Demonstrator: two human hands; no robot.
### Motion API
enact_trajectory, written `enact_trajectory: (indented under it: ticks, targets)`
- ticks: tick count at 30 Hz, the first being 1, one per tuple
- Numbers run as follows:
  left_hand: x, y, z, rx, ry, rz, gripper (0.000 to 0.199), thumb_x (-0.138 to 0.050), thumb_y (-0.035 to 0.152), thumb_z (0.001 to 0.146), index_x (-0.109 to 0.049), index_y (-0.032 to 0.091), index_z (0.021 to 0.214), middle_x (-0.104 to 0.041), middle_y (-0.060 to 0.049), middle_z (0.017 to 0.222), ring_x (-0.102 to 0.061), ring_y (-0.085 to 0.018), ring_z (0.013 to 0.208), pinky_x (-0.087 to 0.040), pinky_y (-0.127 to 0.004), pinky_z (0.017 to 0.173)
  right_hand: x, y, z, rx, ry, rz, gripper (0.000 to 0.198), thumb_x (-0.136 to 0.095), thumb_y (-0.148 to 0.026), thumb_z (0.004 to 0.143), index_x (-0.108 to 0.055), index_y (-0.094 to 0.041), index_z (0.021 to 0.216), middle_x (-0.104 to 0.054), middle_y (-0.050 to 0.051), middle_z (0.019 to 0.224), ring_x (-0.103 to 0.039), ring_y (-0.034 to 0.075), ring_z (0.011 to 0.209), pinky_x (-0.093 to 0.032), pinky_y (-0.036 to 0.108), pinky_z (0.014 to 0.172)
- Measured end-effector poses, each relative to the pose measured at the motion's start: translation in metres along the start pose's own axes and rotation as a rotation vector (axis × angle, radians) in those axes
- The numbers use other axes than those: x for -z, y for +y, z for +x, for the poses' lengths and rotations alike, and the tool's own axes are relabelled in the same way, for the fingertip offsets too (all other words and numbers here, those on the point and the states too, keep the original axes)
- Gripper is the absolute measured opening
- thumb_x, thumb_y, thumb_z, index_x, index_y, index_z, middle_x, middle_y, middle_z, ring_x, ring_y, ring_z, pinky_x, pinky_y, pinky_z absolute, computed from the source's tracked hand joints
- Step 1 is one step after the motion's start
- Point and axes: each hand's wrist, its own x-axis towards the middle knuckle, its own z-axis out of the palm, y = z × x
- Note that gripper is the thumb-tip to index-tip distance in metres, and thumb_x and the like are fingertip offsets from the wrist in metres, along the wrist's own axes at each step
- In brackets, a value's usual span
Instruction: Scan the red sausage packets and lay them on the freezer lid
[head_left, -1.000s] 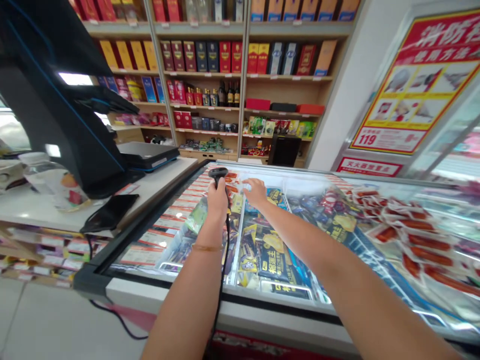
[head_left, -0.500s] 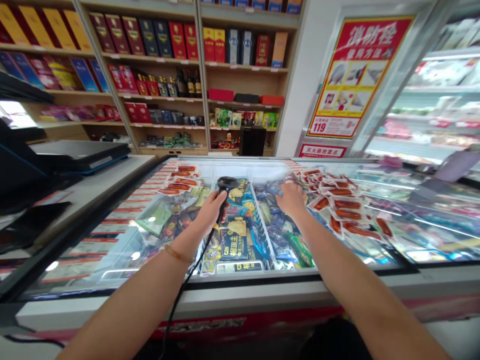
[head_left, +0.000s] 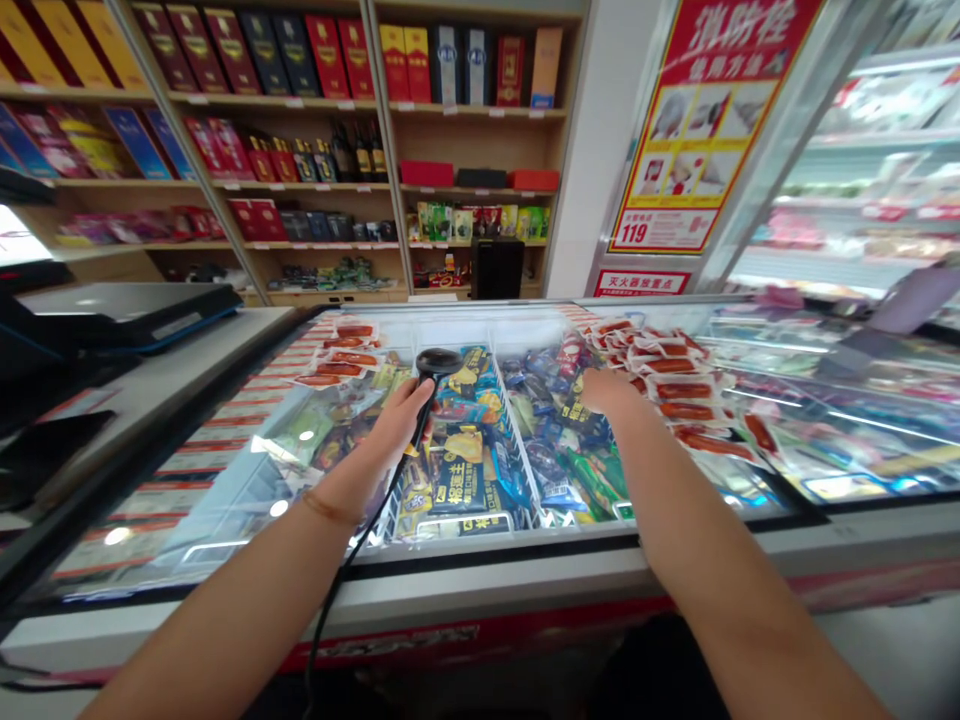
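Note:
My left hand (head_left: 409,410) is wrapped round the handle of a black barcode scanner (head_left: 439,362), its head facing away from me over the chest freezer. A black cable (head_left: 352,560) runs from the handle down past my forearm. Over the right-hand compartment, my right hand (head_left: 607,388) is bent downward, fingers mostly hidden. A dark ice cream packet (head_left: 576,402) with yellow lettering shows at its fingers and appears gripped. Beyond it lies a red-and-white packet (head_left: 571,352). Blue and yellow ice cream packets (head_left: 461,470) fill the middle compartment, beside a white wire divider (head_left: 517,430).
Vacuum-packed sausages (head_left: 679,390) lie on the freezer top to the right, with more sausage packs (head_left: 341,360) at the left. A flat scale (head_left: 135,310) stands on the left counter. Shelves of boxes and bottles (head_left: 292,160) line the back, and a red notice (head_left: 712,130) hangs beside them.
My right hand has turned downward, uncovering the dark packet with yellow lettering at its fingers. My left hand still grips the scanner, slightly further left in view. The camera view has shifted slightly.

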Motion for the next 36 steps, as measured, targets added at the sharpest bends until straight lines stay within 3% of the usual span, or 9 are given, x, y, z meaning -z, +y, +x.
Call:
enact_trajectory:
  ticks: [3, 6, 12, 15, 17, 21, 24, 30, 36]
  targets:
    - [0.001, 0.000, 0.000, 0.003, -0.016, 0.017, 0.044, -0.068, 0.057, 0.072, -0.046, 0.020, 0.084, -0.057, 0.004, 0.066, -0.047, -0.007, 0.037, -0.035, -0.020, 0.032, 0.008, -0.023, -0.006, -0.057, -0.165, -0.201, 0.007, -0.073, -0.017, 0.067, -0.066, -0.018, 0.067, -0.071, 0.018, 0.082, -0.066, 0.038, 0.097, -0.045, 0.053, 0.087]
    - [0.001, -0.001, 0.000, -0.011, -0.007, 0.019, 0.044, -0.067, 0.057, 0.074, -0.047, 0.020, 0.084, -0.057, 0.004, 0.065, -0.046, -0.007, 0.036, -0.034, -0.020, 0.032, 0.013, -0.052, -0.017, 0.036, -0.267, -0.376, 0.009, -0.068, -0.015, 0.074, -0.070, -0.014, 0.083, -0.071, 0.024, 0.094, -0.066, 0.039, 0.101, -0.046, 0.051, 0.088]
    - [0.000, 0.000, -0.001, -0.012, 0.004, 0.016, 0.043, -0.066, 0.056, 0.074, -0.046, 0.020, 0.085, -0.058, 0.004, 0.064, -0.046, -0.007, 0.036, -0.034, -0.019, 0.032, 0.003, -0.093, -0.033, 0.243, -0.232, -0.203, 0.025, -0.066, -0.022, 0.080, -0.068, -0.015, 0.103, -0.070, 0.019, 0.105, -0.063, 0.033, 0.107, -0.046, 0.045, 0.094]
    - [0.000, 0.000, -0.001, -0.013, 0.004, 0.019, 0.043, -0.066, 0.056, 0.074, -0.046, 0.020, 0.085, -0.058, 0.004, 0.064, -0.046, -0.007, 0.037, -0.034, -0.019, 0.032, 0.005, -0.089, -0.029, 0.301, -0.163, -0.125, 0.031, -0.064, -0.024, 0.081, -0.066, -0.016, 0.111, -0.067, 0.017, 0.114, -0.059, 0.031, 0.114, -0.043, 0.044, 0.099]
    - [0.001, 0.000, 0.000, -0.015, -0.006, 0.030, 0.043, -0.066, 0.057, 0.074, -0.046, 0.020, 0.085, -0.058, 0.004, 0.064, -0.046, -0.007, 0.036, -0.034, -0.019, 0.032, 0.012, -0.079, -0.024, 0.243, -0.149, -0.175, 0.033, -0.065, -0.029, 0.080, -0.067, -0.018, 0.111, -0.067, 0.017, 0.115, -0.060, 0.032, 0.112, -0.044, 0.045, 0.096]
    - [0.002, 0.000, 0.000, -0.024, -0.042, 0.057, 0.045, -0.066, 0.058, 0.074, -0.045, 0.020, 0.084, -0.058, 0.004, 0.066, -0.046, -0.007, 0.037, -0.035, -0.020, 0.032, 0.033, -0.063, -0.017, -0.006, -0.467, -0.410, 0.045, -0.066, -0.045, 0.079, -0.067, -0.014, 0.111, -0.068, 0.020, 0.111, -0.064, 0.035, 0.105, -0.049, 0.044, 0.085]
    - [0.002, -0.001, 0.001, -0.038, -0.049, 0.072, 0.045, -0.065, 0.059, 0.074, -0.045, 0.019, 0.084, -0.057, 0.004, 0.066, -0.046, -0.006, 0.036, -0.034, -0.020, 0.032, 0.046, -0.064, -0.017, -0.042, -0.659, -0.480, 0.048, -0.063, -0.044, 0.081, -0.064, -0.010, 0.116, -0.067, 0.021, 0.118, -0.064, 0.033, 0.107, -0.049, 0.039, 0.087]
    - [0.003, -0.003, 0.001, -0.043, -0.082, 0.072, 0.046, -0.065, 0.060, 0.074, -0.045, 0.019, 0.085, -0.057, 0.004, 0.065, -0.047, -0.007, 0.037, -0.035, -0.019, 0.033, 0.058, -0.070, -0.020, -0.093, -0.641, -0.400, 0.066, -0.072, -0.053, 0.072, -0.062, -0.012, 0.123, -0.063, 0.020, 0.126, -0.063, 0.033, 0.111, -0.050, 0.037, 0.085]
    - [0.001, -0.002, -0.001, -0.032, -0.097, 0.070, 0.045, -0.064, 0.059, 0.075, -0.045, 0.020, 0.086, -0.057, 0.004, 0.066, -0.046, -0.007, 0.038, -0.035, -0.019, 0.033, 0.051, -0.065, -0.022, -0.061, -0.507, -0.423, 0.045, -0.077, -0.035, 0.068, -0.069, -0.016, 0.108, -0.071, 0.016, 0.105, -0.068, 0.030, 0.095, -0.050, 0.034, 0.076]
